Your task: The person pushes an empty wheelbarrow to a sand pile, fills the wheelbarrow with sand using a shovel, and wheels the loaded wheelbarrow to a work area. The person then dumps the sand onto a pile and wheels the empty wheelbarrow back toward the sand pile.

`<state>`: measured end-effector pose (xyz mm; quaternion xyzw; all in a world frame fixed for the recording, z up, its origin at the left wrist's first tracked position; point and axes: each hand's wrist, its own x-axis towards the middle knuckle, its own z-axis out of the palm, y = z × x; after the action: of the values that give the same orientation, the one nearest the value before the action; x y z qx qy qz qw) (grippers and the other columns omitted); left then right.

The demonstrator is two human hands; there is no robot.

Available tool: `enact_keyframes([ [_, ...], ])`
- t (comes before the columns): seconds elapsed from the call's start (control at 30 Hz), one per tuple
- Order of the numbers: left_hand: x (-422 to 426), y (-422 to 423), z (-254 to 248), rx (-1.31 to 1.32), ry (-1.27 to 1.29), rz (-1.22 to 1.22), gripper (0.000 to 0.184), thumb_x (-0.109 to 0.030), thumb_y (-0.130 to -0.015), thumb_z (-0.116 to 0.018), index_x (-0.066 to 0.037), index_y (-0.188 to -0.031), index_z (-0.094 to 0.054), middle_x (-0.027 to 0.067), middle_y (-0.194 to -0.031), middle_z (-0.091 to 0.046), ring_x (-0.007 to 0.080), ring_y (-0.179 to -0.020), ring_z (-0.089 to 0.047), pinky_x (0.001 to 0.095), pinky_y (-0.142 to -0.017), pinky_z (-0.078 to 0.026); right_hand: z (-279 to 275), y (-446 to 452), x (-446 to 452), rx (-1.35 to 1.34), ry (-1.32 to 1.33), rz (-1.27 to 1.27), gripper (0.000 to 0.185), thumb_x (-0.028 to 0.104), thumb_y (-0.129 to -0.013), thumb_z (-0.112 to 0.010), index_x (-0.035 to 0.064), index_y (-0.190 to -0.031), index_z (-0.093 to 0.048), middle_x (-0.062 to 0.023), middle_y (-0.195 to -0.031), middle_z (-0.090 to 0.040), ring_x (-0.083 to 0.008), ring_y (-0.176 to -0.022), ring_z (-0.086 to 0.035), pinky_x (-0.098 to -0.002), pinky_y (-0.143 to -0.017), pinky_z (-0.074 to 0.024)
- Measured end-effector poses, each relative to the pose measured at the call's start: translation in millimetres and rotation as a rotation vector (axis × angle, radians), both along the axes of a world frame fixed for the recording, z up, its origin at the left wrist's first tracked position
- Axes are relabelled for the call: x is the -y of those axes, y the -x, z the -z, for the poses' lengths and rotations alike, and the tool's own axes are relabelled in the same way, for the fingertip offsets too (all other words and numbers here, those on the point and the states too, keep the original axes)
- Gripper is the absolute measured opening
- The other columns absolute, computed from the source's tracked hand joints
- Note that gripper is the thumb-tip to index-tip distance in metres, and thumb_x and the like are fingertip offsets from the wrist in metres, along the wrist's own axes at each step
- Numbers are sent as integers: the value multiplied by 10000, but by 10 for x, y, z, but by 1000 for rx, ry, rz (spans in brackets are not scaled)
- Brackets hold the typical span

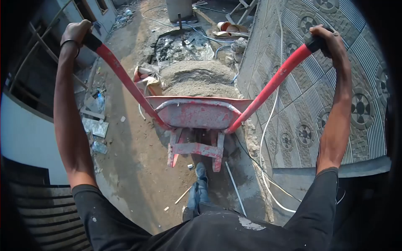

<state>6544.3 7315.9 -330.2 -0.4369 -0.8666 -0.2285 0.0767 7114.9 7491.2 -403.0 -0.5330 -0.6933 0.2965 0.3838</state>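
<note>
Both arms stretch forward and up to a red wheelbarrow (192, 115), its tray and legs smeared with dried cement. My left hand (77, 32) is closed around the black grip of the left handle (115, 65). Around the matching grip of the right handle (278, 75), my right hand (328, 39) is wrapped. The legs (196, 148) of the barrow point toward me, and the tray is tipped forward. Just beyond its rim lies a heap of grey sand (199, 75); whether some of it is still inside the tray is hidden.
A wet, dark mortar patch (184, 44) lies past the heap, near a round column (179, 9). Patterned tiles (312, 100) cover the right side, where a white cable (268, 125) runs. Rubble and plastic (96, 125) litter the left. A pale rod (235, 188) lies by my foot.
</note>
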Motion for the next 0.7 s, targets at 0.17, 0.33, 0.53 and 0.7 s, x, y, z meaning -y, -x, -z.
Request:
enact_keyframes([
  [0.17,-1212,480,253,-393,-70,5,439,-457,-702,-490,-79,-855,-655,136,-850,-646,288,-822,-618,373,-720,-458,293,323,-1307,66,-73,271,343,458,-662,-640,117,-646,-623,65,-478,-401,-53,-382,-314,-234,-375,-220],
  [0.33,-1032,426,171,-316,54,-13,490,-515,-719,-488,-97,-910,-657,163,-952,-632,338,-941,-588,396,-784,-459,253,407,-913,5,-98,274,334,448,-649,-639,121,-591,-605,62,-476,-391,-58,-378,-310,-235,-377,-217],
  [0.53,-437,-82,171,-327,-41,-50,460,-505,-722,-507,-101,-887,-653,165,-901,-637,348,-903,-591,398,-774,-453,334,82,-438,-65,-216,220,323,403,-678,-644,93,-603,-597,56,-486,-426,-54,-399,-351,-233,-386,-250],
  [0.7,364,-521,198,-288,-137,-182,433,-482,-715,-532,-109,-908,-636,146,-840,-647,343,-870,-600,396,-749,-450,524,-182,226,-312,-286,2,221,264,-745,-599,47,-703,-600,-19,-662,-540,-85,-567,-493,-228,-515,-379],
])
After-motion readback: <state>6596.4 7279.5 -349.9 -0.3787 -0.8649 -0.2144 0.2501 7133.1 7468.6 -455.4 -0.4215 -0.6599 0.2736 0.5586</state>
